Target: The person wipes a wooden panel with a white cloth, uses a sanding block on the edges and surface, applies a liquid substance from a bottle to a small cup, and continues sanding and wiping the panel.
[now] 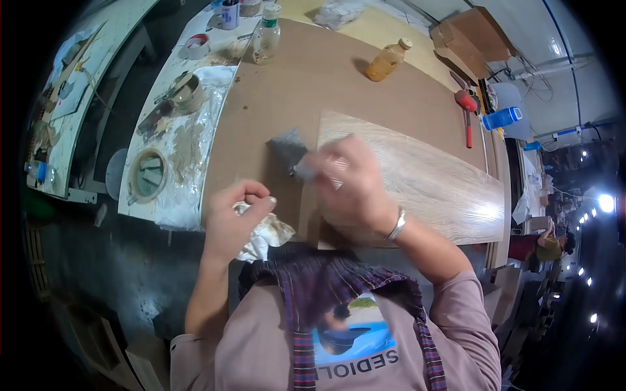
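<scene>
My left hand [238, 212] is closed, thumb against curled fingers, on a crumpled white cloth [267, 236] with brownish stains at the table's front edge. My right hand [345, 179], a silver bangle at its wrist, is smeared by motion above the left end of a wood-grain board [424, 182]. Its fingers look pinched on a thin grey piece [287, 148], whose kind I cannot make out. This piece reaches past the fingertips over the brown sheet [261, 130] that covers the table. The board lies flat, its right end shining under the light.
A clear bottle [266, 39] and an amber one [389, 60] stand farther back. At left are a tub [147, 174] and a smeared cup [188, 93] on plastic. To the right lie a red-handled tool [467, 117], a blue bottle [502, 118] and an open carton [471, 42]. A person [544, 247] is far right.
</scene>
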A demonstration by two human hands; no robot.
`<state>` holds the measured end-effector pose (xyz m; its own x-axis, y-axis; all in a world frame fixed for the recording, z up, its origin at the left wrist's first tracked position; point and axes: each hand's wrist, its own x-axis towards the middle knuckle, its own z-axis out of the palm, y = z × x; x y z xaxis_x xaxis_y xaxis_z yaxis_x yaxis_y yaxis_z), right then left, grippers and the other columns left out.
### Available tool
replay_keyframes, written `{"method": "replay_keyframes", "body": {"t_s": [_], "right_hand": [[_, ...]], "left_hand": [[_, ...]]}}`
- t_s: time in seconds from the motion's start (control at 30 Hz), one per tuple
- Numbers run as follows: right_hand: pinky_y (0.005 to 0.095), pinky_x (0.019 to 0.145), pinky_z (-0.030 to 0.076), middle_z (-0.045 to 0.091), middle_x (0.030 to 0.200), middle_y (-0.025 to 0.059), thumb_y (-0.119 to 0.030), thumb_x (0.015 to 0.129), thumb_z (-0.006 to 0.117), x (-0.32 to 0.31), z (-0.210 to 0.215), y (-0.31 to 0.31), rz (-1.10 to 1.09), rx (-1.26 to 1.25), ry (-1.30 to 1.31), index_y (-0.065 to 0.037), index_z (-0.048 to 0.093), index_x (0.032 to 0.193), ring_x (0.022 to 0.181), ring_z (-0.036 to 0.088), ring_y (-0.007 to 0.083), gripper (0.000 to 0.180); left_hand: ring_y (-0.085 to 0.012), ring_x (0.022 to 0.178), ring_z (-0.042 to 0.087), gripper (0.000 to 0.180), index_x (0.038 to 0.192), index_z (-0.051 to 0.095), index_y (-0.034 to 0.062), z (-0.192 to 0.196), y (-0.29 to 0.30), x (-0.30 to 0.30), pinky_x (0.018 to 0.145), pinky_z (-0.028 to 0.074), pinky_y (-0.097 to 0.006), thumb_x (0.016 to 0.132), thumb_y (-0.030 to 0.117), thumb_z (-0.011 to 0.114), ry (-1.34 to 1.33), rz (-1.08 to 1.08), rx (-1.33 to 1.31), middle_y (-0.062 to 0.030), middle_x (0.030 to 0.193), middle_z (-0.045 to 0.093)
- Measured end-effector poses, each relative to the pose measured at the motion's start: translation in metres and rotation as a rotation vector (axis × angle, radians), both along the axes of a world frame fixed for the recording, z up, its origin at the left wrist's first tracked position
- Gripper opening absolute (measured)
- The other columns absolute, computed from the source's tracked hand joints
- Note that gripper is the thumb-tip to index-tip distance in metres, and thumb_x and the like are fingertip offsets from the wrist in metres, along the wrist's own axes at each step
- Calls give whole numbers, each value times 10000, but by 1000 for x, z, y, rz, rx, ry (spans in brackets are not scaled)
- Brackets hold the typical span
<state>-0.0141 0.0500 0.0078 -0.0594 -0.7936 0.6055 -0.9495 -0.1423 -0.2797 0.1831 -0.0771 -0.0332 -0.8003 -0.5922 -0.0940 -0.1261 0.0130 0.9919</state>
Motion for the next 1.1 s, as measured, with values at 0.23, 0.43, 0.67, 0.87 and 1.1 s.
{"method": "replay_keyframes", "body": {"t_s": [0.23, 0.43, 0.67, 0.87, 1.1], "right_hand": [[277, 630, 516, 681, 711, 81, -137, 774, 779, -83, -27, -7, -645, 59, -760, 24, 731, 920, 647, 623, 123, 223], [341, 669, 543, 701, 743, 123, -185, 758, 785, -70, -30, -57, -689, 84, -716, 7, 721, 881, 679, 680, 230, 237], [421, 731, 542, 691, 806, 149, -188, 758, 761, -78, -40, -51, -831, 133, -443, -22, 688, 830, 760, 683, 315, 195], [429, 687, 525, 672, 758, 146, -210, 774, 745, -109, -35, -4, -983, 112, -482, -23, 665, 780, 723, 666, 318, 203], [457, 733, 520, 652, 818, 157, -173, 756, 701, -82, -42, -40, -843, 81, -409, -43, 636, 779, 809, 649, 355, 147]], "left_hand": [[-57, 752, 568, 76, 911, 663, -41, -29, -2, 7, 678, 449, -213, 896, 32, 652, 51, 85, 89, -10, 802, 649], [-69, 759, 574, 91, 907, 658, -49, -49, -2, 3, 695, 462, -233, 895, 41, 663, -6, 113, 66, -22, 798, 659], [-67, 750, 549, 84, 893, 641, -46, -66, -11, 8, 694, 446, -230, 899, 37, 653, -20, 154, 20, -10, 776, 627], [-68, 754, 543, 83, 891, 633, -46, -71, -14, 8, 698, 443, -236, 898, 35, 652, -58, 169, 7, -9, 776, 621], [-92, 763, 573, 109, 915, 645, -54, -67, -8, -4, 706, 461, -254, 903, 54, 659, -98, 91, -65, -37, 790, 643]]}}
